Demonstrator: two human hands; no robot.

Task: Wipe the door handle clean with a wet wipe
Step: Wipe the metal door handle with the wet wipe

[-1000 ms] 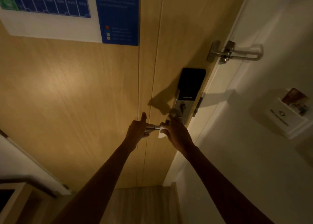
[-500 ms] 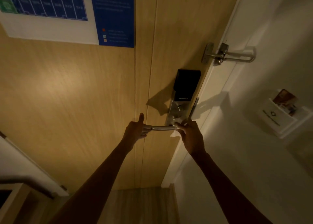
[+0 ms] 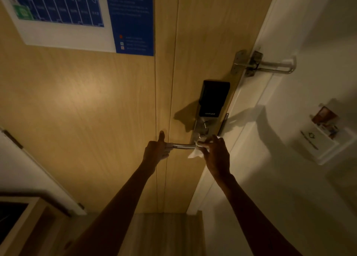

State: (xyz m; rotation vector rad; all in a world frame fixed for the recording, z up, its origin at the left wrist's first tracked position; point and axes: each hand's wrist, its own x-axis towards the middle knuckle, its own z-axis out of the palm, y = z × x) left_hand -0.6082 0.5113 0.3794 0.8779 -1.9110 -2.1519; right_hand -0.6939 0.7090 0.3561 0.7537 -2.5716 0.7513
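Observation:
A silver lever door handle (image 3: 182, 146) sticks out leftward from the metal lock plate on a light wooden door (image 3: 96, 110). My left hand (image 3: 157, 151) grips the free end of the handle, thumb pointing up. My right hand (image 3: 216, 155) holds a white wet wipe (image 3: 195, 153) bunched around the handle's inner end, right by the lock plate. A corner of the wipe hangs below my fingers. The bare middle stretch of the handle shows between my two hands.
A black smart lock panel (image 3: 214, 99) sits above the handle. A metal swing latch (image 3: 264, 65) bridges the door and the white frame higher up. A white card holder (image 3: 320, 137) hangs on the right wall. A blue evacuation plan (image 3: 81, 14) covers the door's upper left.
My right hand has slid the wipe rightward along the handle, from near my left hand to the lock plate end. My left hand has kept its grip on the handle's tip.

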